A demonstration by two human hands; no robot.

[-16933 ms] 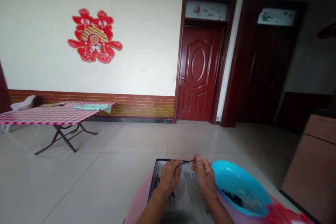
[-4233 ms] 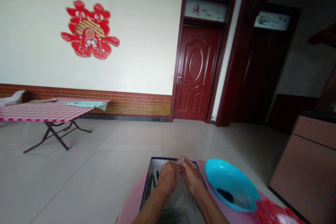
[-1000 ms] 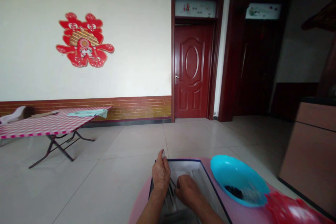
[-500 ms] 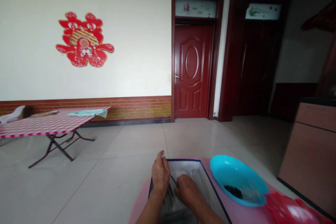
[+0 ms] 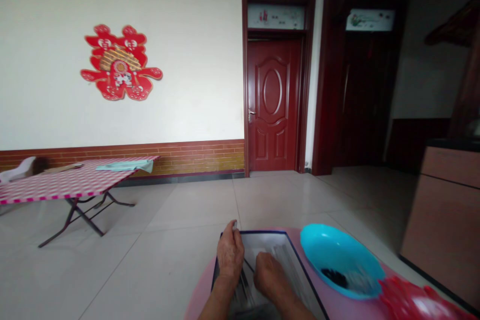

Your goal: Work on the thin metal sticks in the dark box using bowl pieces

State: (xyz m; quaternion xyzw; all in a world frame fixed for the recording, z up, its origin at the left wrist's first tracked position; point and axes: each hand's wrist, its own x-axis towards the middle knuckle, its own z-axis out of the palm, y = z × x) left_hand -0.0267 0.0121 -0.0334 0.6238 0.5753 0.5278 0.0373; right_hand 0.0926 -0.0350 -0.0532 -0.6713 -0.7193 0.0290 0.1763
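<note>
My left hand (image 5: 230, 255) is closed over the left side of a shallow white tray with a dark blue rim (image 5: 262, 232). A small clear piece (image 5: 235, 225) shows at its thumb and fingertips; the rest of it is hidden. To its right my right hand (image 5: 270, 275) is curled into a fist above the tray, gripping one end of a thin dark rod (image 5: 248, 265) that slants up toward the left hand. Several dark thin rods (image 5: 244, 287) lie under and between the hands. Pale, see-through sticks (image 5: 287, 260) lie along the tray's right side.
The tray rests on a round pink table (image 5: 202, 290). Right of it stands a bright blue basin (image 5: 330, 240) with black pieces (image 5: 333, 276) and clear pieces (image 5: 358, 280). A red plastic bag (image 5: 416, 300) lies at the front right. A checked folding table (image 5: 75, 180) stands left.
My right hand has shifted slightly right, away from the left hand, with the rod still in it. The view has tipped up a little; the left hand keeps its hold.
</note>
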